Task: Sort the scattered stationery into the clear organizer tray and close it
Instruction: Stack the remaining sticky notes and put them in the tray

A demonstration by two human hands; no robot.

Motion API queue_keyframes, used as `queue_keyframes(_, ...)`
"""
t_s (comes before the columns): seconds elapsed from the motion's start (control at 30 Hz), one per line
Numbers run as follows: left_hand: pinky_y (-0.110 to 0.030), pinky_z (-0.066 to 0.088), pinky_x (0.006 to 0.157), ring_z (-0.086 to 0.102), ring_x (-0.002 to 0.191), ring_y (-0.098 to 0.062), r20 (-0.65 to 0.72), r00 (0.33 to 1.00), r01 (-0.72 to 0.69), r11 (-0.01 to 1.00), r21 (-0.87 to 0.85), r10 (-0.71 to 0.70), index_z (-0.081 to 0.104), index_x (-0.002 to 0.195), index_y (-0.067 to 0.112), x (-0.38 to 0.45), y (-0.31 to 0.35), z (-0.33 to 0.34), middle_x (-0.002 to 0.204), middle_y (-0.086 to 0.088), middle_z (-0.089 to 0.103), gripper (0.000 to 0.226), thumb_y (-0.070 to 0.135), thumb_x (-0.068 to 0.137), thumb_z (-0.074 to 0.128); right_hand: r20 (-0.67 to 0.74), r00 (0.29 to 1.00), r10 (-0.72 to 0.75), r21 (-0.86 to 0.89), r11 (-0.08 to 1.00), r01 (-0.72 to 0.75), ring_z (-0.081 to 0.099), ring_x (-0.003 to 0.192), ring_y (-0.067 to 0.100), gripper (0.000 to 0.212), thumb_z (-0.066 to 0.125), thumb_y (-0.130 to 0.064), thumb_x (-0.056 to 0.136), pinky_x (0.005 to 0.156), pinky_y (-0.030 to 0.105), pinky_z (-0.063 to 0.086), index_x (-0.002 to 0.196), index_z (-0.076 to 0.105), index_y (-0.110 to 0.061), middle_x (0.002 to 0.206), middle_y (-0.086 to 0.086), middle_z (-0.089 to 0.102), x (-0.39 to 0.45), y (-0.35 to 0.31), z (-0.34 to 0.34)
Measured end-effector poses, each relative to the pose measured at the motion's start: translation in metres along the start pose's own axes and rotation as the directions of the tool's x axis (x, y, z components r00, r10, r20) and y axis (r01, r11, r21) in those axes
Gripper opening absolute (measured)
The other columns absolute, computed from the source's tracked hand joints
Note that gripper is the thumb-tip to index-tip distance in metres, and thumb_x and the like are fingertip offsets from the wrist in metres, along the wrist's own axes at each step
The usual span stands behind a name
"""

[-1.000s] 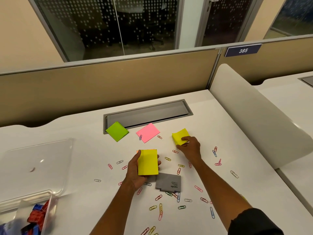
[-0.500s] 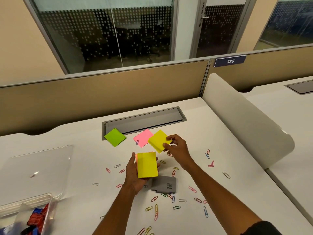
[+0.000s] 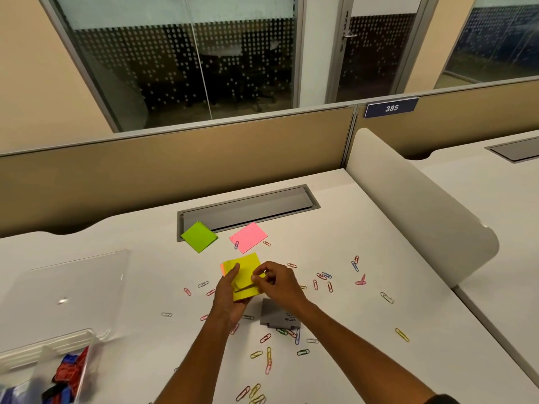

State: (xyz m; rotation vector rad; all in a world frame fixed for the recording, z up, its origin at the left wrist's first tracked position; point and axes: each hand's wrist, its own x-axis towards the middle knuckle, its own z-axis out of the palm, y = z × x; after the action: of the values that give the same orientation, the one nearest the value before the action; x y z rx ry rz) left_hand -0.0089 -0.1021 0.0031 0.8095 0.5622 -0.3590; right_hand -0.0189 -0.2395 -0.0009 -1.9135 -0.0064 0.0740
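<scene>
Left hand (image 3: 230,298) grips the yellow pads (image 3: 245,278), right hand (image 3: 275,282) pinching one on top (gathering step); next, pink pad (image 3: 248,237).

We're looking at an open-plan office: a white desk (image 3: 364,228) backed by a tan partition (image 3: 175,167) with a grey cable hatch (image 3: 248,208) set into the desktop. A blue number plate (image 3: 390,107) (it reads 385) marks the station, a curved white divider (image 3: 408,205) splits it from the neighbouring desk (image 3: 501,182), and behind sits a glass-walled room (image 3: 204,62) with dotted frosting.
</scene>
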Motion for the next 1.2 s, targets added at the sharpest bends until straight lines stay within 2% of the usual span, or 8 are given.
queue_keyframes(0.17, -0.039, 0.06, 0.06, 0.063, 0.088, -0.034, -0.063, 0.998, -0.015, 1.0, 0.001, 0.015, 0.048, 0.131, 0.009, 0.002, 0.007, -0.004, 0.105, -0.019, 0.065, 0.042, 0.008, 0.089, 0.056, 0.092, 0.993, -0.067, -0.087, 0.993, 0.075, 0.045, 0.052, 0.01, 0.009, 0.057, -0.028, 0.094, 0.054, 0.024, 0.04, 0.1, 0.058, -0.022, 0.054, -0.007, 0.048, 0.01, 0.003, -0.001)
queue_keyframes(0.27, -0.047, 0.055, 0.075, 0.061, 0.095, -0.039, -0.062, 0.998, -0.018, 1.0, -0.01, 0.017, 0.042, 0.137, 0.009, 0.008, 0.01, -0.009, 0.119, -0.024, 0.059, 0.046, 0.01, 0.092, 0.053, 0.01, 0.995, -0.095, -0.157, 0.983, 0.095, 0.035, 0.041, 0.007, 0.01, 0.053, -0.034, 0.095, 0.048, 0.02, 0.03, 0.1, 0.055, -0.025, 0.045, -0.006, 0.04, 0.023, 0.006, -0.006)
queue_keyframes(0.33, -0.048, 0.057, 0.071, 0.061, 0.095, -0.041, -0.07, 0.997, -0.01, 0.999, -0.039, 0.007, 0.042, 0.136, 0.01, 0.01, 0.013, -0.01, 0.117, -0.023, 0.059, 0.043, 0.014, 0.094, 0.052, -0.07, 0.993, -0.096, -0.203, 0.976, 0.08, 0.039, 0.042, 0.008, 0.011, 0.052, -0.035, 0.095, 0.048, 0.02, 0.031, 0.102, 0.054, -0.027, 0.046, -0.005, 0.043, 0.032, 0.009, -0.009)
queue_keyframes(0.53, -0.046, 0.06, 0.058, 0.064, 0.089, -0.04, -0.039, 0.999, 0.032, 0.992, -0.122, -0.037, 0.045, 0.131, 0.01, 0.026, 0.021, -0.014, 0.11, -0.023, 0.063, 0.037, 0.02, 0.095, 0.05, -0.203, 0.978, -0.05, -0.322, 0.947, -0.018, 0.058, 0.083, 0.018, 0.023, 0.058, -0.023, 0.093, 0.072, 0.03, 0.047, 0.115, 0.056, -0.018, 0.089, 0.003, 0.061, 0.064, 0.016, -0.013)
queue_keyframes(0.77, -0.047, 0.06, 0.066, 0.066, 0.091, -0.044, 0.013, 0.998, 0.068, 0.99, -0.121, -0.067, 0.051, 0.124, 0.007, 0.049, 0.035, -0.025, 0.104, -0.025, 0.068, 0.032, 0.019, 0.095, 0.046, -0.177, 0.983, 0.04, -0.474, 0.872, -0.12, 0.042, 0.127, 0.027, 0.052, 0.061, -0.026, 0.091, 0.103, 0.036, 0.037, 0.138, 0.044, -0.011, 0.139, 0.01, 0.047, 0.104, 0.019, -0.006)
queue_keyframes(0.87, -0.044, 0.061, 0.062, 0.071, 0.079, -0.038, -0.008, 0.998, 0.058, 0.992, -0.115, -0.059, 0.054, 0.117, 0.009, 0.057, 0.039, -0.03, 0.093, -0.02, 0.073, 0.026, 0.012, 0.092, 0.049, -0.135, 0.99, 0.05, -0.482, 0.869, -0.11, 0.041, 0.129, 0.027, 0.059, 0.063, -0.029, 0.09, 0.104, 0.035, 0.035, 0.141, 0.039, -0.011, 0.141, 0.01, 0.046, 0.116, 0.018, 0.006)
queue_keyframes(1.07, -0.048, 0.058, 0.07, 0.068, 0.089, -0.039, -0.049, 0.998, 0.033, 0.99, -0.136, -0.04, 0.05, 0.131, 0.008, 0.067, 0.047, -0.04, 0.108, -0.023, 0.068, 0.041, 0.006, 0.089, 0.05, -0.106, 0.984, 0.14, -0.63, 0.757, -0.175, 0.033, 0.135, 0.031, 0.067, 0.053, -0.04, 0.094, 0.111, 0.041, 0.03, 0.148, 0.023, -0.014, 0.149, 0.013, 0.034, 0.141, 0.023, 0.034)
queue_keyframes(1.2, -0.045, 0.06, 0.062, 0.072, 0.079, -0.038, -0.063, 0.997, 0.03, 0.988, -0.149, -0.04, 0.048, 0.132, 0.007, 0.066, 0.052, -0.048, 0.094, -0.022, 0.072, 0.043, 0.006, 0.089, 0.049, -0.166, 0.976, 0.141, -0.68, 0.7, -0.217, 0.034, 0.131, 0.031, 0.067, 0.059, -0.039, 0.09, 0.105, 0.041, 0.031, 0.145, 0.028, -0.018, 0.144, 0.013, 0.036, 0.15, 0.024, 0.039)
